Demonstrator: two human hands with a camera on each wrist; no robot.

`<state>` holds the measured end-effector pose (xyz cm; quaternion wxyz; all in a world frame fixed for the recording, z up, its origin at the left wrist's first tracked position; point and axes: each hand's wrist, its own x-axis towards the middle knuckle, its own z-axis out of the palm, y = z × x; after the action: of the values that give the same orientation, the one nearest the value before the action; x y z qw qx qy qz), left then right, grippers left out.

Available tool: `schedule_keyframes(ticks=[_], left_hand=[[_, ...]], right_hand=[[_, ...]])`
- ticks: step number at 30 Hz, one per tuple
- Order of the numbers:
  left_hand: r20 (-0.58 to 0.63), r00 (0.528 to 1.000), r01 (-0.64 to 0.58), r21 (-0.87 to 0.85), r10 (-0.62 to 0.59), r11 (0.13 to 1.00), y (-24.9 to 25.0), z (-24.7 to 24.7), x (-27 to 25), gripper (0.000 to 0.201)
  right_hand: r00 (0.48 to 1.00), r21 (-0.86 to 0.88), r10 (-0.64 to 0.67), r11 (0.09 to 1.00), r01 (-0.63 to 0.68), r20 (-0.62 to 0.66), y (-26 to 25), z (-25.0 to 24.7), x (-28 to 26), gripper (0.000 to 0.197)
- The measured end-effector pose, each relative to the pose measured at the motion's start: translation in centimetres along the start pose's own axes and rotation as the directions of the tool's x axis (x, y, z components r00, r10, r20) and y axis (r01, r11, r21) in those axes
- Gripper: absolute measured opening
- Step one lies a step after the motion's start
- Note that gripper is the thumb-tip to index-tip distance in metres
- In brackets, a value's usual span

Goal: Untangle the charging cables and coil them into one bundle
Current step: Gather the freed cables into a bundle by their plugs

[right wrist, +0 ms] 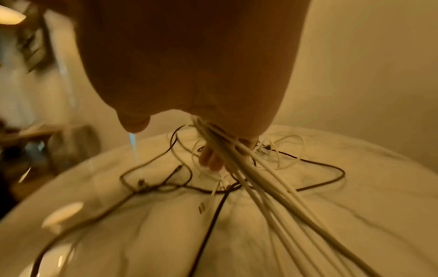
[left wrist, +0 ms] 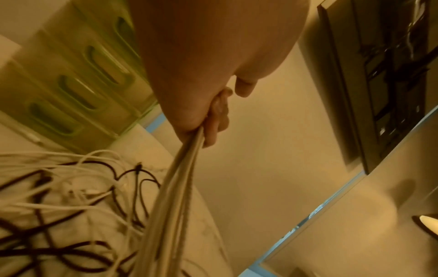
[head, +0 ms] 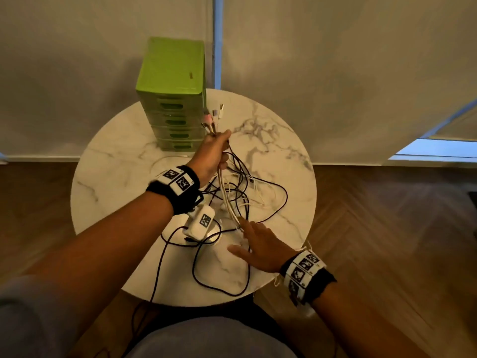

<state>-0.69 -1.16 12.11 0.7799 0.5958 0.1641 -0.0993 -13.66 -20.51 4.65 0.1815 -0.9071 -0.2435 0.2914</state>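
The head view looks steeply down from above onto the round table (head: 108,177), both forearms reaching in from the near edge. The left wrist view sits close under the left hand (left wrist: 189,65), facing far toward the drawers (left wrist: 78,84) and wall. The right wrist view looks along the right hand (right wrist: 189,65), close over the tabletop. All three share the cables (head: 240,192).

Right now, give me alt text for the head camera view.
The left hand grips a bunch of cable ends above a round marble table, while the right hand combs through the hanging cables. A green drawer unit stands behind.
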Motion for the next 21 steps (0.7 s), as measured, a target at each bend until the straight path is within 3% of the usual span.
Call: schedule_keyframes(ticks=[2, 5, 7, 10, 13, 15, 18, 21], left_hand=[[0.029, 0.999, 0.034, -0.003, -0.034, 0.999, -0.6, -0.7, 0.1, 0.028], [0.031, 0.998, 0.052, -0.013, -0.051, 0.999, -0.6, -1.2, 0.6, 0.026], [0.008, 0.997, 0.071, -0.04, -0.071, 0.997, -0.4, -1.4, 1.1, 0.025], [-0.015, 0.996, 0.086, -0.033, -0.086, 0.996, -0.2, -1.4, 2.0, 0.025], [-0.008, 0.997, 0.08, 0.037, -0.08, 0.996, -0.4, -1.3, 2.9, 0.027], [-0.013, 0.997, 0.083, 0.058, -0.082, 0.995, -0.3, -1.2, 3.5, 0.026], [-0.016, 0.996, 0.086, 0.066, -0.085, 0.994, -0.4, -1.0, 4.2, 0.026], [0.002, 0.996, 0.09, 0.105, -0.091, 0.99, -0.7, -1.1, 5.0, 0.026]], right_hand=[[1.0, 0.093, 0.004, 0.996, -0.004, -0.002, 0.3, -2.4, 0.3, 0.05], [0.994, 0.319, 0.068, 0.947, -0.037, -0.085, 1.2, -6.7, 2.3, 0.056], [0.976, 0.359, 0.089, 0.933, -0.013, -0.197, 2.9, -9.0, 4.8, 0.048], [0.954, 0.308, 0.074, 0.951, 0.019, -0.289, 5.3, -11.1, 9.8, 0.025], [0.945, 0.212, -0.087, 0.964, 0.16, -0.314, 6.1, -12.1, 14.7, 0.03], [0.952, 0.069, -0.179, 0.977, 0.202, -0.248, 5.9, -12.1, 17.7, 0.036], [0.988, -0.052, -0.117, 0.992, 0.112, -0.102, 5.2, -12.3, 20.4, 0.039], [0.994, -0.131, -0.087, 0.988, 0.077, -0.066, 6.0, -12.8, 21.7, 0.035]])
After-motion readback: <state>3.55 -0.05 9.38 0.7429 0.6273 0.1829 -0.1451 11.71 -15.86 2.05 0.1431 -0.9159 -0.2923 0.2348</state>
